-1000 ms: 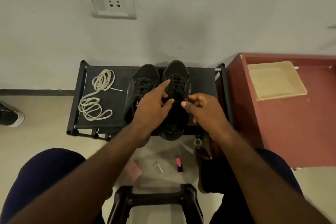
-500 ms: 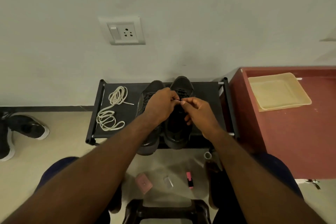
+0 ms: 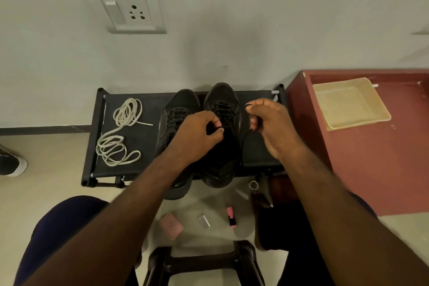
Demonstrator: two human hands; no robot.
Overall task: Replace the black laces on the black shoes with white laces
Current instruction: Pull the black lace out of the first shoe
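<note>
Two black shoes [image 3: 220, 100] sit side by side on the low black rack [image 3: 148, 146] in front of you, toes to the wall, heels hanging over the near edge. Your left hand [image 3: 197, 137] is curled over the right-hand shoe, thumb and forefinger pinched together on the black lace [image 3: 222, 110] at the middle of the lacing. Your right hand [image 3: 271, 127] is out beside that shoe, just off its right flank, fingers curled round a thin strand of the same lace, with a small loop showing at the fingertips. White laces [image 3: 120, 132] lie in two loose coils on the left part of the rack, apart from the shoes and untouched. Right of the rack stands a red cabinet [image 3: 371, 169] with a beige tray [image 3: 348, 104] on top. Down on the floor between your knees lies a pink highlighter [image 3: 231, 216].
</note>
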